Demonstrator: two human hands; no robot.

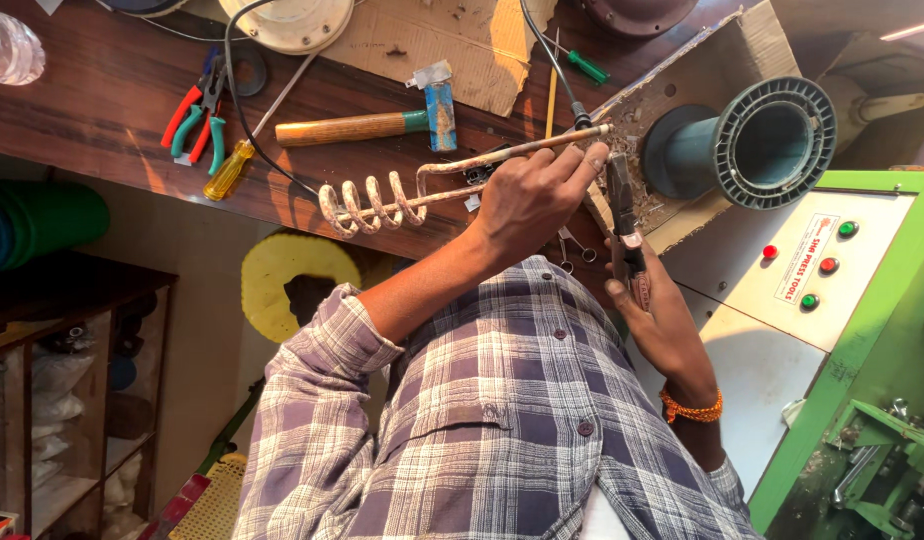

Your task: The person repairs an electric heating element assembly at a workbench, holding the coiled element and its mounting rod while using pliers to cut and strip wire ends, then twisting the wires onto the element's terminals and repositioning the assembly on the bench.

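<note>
Left hand (pixel 530 195) gripping coiled heating rod (pixel 402 195), right hand (pixel 650 300) clasped around pliers (pixel 623 222), plier tips hidden at rod end, desk (pixel 102 110) cluttered.

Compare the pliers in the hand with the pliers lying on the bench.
The held pliers are dark and gripped in the right hand; the bench pliers have bright red and green handles and lie untouched. The held pair is one tool beside the heating coil; the bench ones are two pairs overlapping, near the yellow screwdriver. All are hand pliers at the same wooden bench.

wooden workbench (pixel 102 110) with hammer (pixel 367 123), pliers (pixel 197 115)
</note>
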